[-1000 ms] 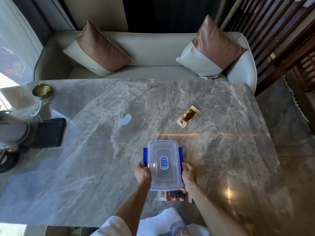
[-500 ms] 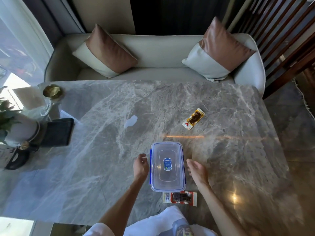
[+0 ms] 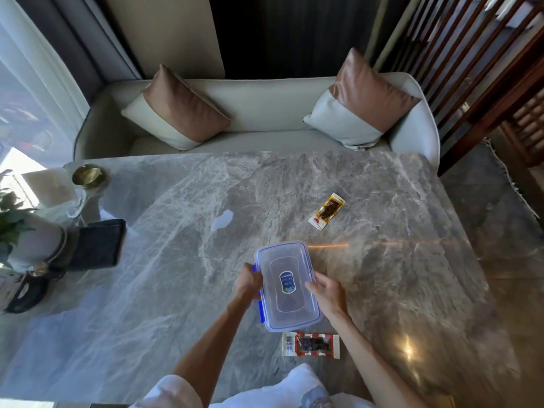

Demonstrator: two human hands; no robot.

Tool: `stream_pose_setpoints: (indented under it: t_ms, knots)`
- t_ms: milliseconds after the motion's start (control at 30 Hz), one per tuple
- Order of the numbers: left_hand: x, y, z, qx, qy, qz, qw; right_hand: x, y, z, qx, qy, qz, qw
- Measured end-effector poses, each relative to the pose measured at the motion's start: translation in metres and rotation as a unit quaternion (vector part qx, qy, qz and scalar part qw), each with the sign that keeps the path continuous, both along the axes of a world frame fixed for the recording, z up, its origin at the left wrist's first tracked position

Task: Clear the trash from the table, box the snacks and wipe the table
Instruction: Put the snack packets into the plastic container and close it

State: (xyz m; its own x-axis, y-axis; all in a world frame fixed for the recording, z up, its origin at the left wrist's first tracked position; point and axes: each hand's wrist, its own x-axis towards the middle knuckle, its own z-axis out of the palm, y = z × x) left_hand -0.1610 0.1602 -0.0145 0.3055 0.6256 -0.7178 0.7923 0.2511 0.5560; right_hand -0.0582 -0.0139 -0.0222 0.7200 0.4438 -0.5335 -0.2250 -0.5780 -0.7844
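A clear plastic box (image 3: 287,285) with blue clips and a lid sticker sits on the grey marble table (image 3: 164,260), near its front edge. My left hand (image 3: 248,281) grips the box's left side at a blue clip. My right hand (image 3: 325,293) touches the right side of the lid with its fingers spread. A red and white snack packet (image 3: 310,344) lies just in front of the box. A yellow snack packet (image 3: 326,211) lies further back to the right. A small pale patch (image 3: 222,219), a spill or a scrap, marks the table's middle.
At the left edge stand a potted plant (image 3: 17,228), a dark folded cloth (image 3: 97,244), a brass dish (image 3: 86,175) and a glass piece (image 3: 70,201). A pale sofa (image 3: 259,113) with two cushions runs behind the table. Wooden slats (image 3: 471,63) stand at the right.
Both hands came off the box half a second ago and are back on it now. The box has turned slightly, its far end swinging left.
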Motion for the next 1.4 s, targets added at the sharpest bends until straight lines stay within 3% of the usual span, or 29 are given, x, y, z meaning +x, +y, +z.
stream_pose_setpoints:
  t_ms: [200, 333, 433, 567, 700, 900, 1100, 1233, 1400]
  knots:
    - [0.011, 0.018, -0.067, 0.055, 0.033, -0.059, 0.996, 0.015, -0.016, 0.014, 0.106, 0.047, -0.045, 0.992]
    - [0.013, 0.011, -0.032, 0.064, 0.024, -0.076, 0.995, 0.037, -0.06, 0.017, 0.15, 0.079, -0.177, 0.97]
    - [-0.002, 0.006, -0.03, 0.006, 0.003, 0.06, 0.998, 0.058, -0.102, 0.007, 0.114, 0.052, -0.267, 0.956]
    - [-0.033, -0.005, -0.042, -0.009, 0.007, 0.265, 0.964, 0.068, -0.125, -0.02, 0.052, 0.045, -0.306, 0.949]
    - [-0.053, -0.015, -0.05, -0.038, -0.047, 0.339, 0.939, 0.05, -0.1, -0.054, 0.016, 0.067, -0.277, 0.959]
    - [-0.057, -0.02, -0.045, -0.046, -0.046, 0.363, 0.93, 0.028, -0.055, -0.076, -0.021, 0.097, -0.228, 0.969]
    - [-0.065, -0.034, -0.056, -0.137, -0.077, 0.411, 0.898, 0.024, -0.039, -0.067, -0.106, -0.033, -0.084, 0.99]
    - [-0.079, -0.033, -0.07, -0.167, -0.056, 0.356, 0.918, 0.025, -0.044, -0.068, -0.203, -0.081, -0.011, 0.976]
    - [-0.077, -0.031, -0.036, -0.103, -0.039, 0.3, 0.948, 0.025, -0.048, -0.061, -0.163, -0.076, 0.0, 0.984]
